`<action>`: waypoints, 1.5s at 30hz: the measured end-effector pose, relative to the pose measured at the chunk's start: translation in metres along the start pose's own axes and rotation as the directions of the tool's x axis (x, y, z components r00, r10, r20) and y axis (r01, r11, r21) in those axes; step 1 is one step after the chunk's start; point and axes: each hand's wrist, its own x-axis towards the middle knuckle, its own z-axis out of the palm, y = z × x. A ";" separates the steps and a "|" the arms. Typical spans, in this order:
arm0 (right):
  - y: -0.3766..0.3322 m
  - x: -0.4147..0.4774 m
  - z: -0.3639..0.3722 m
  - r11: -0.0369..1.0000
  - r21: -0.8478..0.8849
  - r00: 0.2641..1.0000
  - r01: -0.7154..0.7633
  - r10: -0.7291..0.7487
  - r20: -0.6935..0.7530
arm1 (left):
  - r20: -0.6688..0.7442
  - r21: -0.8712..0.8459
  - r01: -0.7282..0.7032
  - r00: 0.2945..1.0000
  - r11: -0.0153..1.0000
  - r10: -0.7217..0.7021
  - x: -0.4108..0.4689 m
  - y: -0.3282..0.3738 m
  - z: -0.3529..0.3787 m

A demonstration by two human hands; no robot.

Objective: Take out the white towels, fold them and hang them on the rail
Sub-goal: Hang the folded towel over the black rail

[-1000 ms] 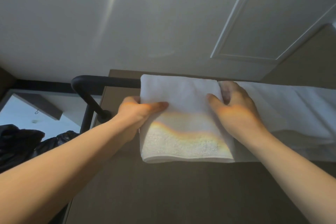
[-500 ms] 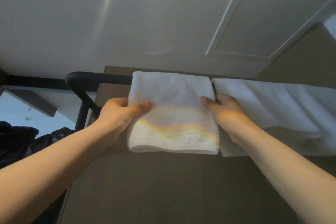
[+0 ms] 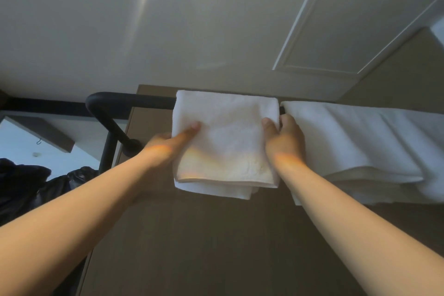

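Folded small towel [image 3: 225, 113] hangs over black rail [image 3: 129, 101], just beside big towel [image 3: 348, 142]. Your left hand [image 3: 165, 149] pinches its left edge, your right hand [image 3: 284, 139] its right edge. Both grips clamped on small towel.

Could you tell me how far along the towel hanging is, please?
Done: a larger white towel hangs folded over the black rail, on the right. In hand: the left hand and right hand each pinch a side edge of a smaller folded towel draped over the rail beside it. Left: letting go; whether more towels wait is not visible.
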 end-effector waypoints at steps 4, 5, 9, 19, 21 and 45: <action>0.003 -0.008 0.000 1.000 0.015 1.000 -0.008 0.008 0.028 | 0.148 -0.172 0.015 0.989 0.985 0.011 0.001 -0.019 0.002; 0.005 -0.012 0.001 0.999 0.035 0.999 -0.017 0.016 0.041 | 0.138 -0.178 0.004 0.990 0.984 0.021 0.002 -0.023 0.003; 0.019 -0.040 -0.001 0.989 0.140 0.991 -0.041 0.023 0.131 | 0.184 -0.157 -0.034 0.981 0.987 0.063 0.002 -0.036 -0.004; 0.046 -0.071 -0.014 0.932 0.333 0.929 -0.139 0.006 0.370 | 0.290 -0.223 0.038 0.956 0.974 0.029 -0.015 -0.028 -0.008; 0.048 -0.071 -0.015 0.953 0.290 0.931 -0.093 -0.020 0.363 | 0.287 -0.224 0.031 0.957 0.974 0.035 -0.017 -0.027 -0.008; 0.054 -0.063 -0.002 0.802 0.506 0.892 -0.317 0.070 0.447 | -0.107 0.088 -0.346 0.929 0.934 0.354 -0.027 -0.062 -0.003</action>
